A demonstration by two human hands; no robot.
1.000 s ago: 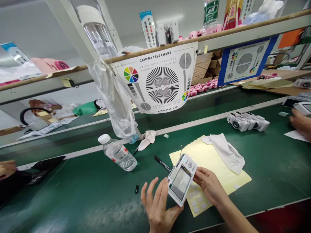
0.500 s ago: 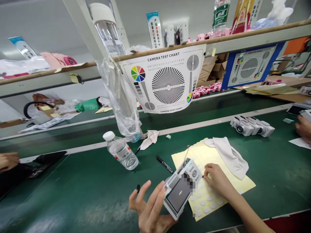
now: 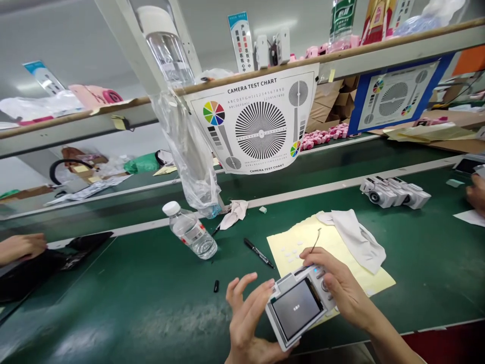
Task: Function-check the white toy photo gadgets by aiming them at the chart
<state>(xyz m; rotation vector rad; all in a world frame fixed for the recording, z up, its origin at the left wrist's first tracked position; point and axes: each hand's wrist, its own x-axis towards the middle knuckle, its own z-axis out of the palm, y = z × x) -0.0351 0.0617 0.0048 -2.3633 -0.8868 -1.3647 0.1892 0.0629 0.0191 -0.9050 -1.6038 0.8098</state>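
Water bottle [image 3: 190, 233], black marker [image 3: 258, 253], white cloth [image 3: 354, 238].

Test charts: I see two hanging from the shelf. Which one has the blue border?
The smaller chart on the right, further along the shelf, has the blue border. The big chart in the middle, above the water bottle, is plain white with none.

Printed camera test charts [image 3: 261, 124]: 2 | clear plastic water bottles on green bench [image 3: 190, 235]: 1 | black marker pens [image 3: 258, 253]: 1 | white cloths [image 3: 356, 238]: 2
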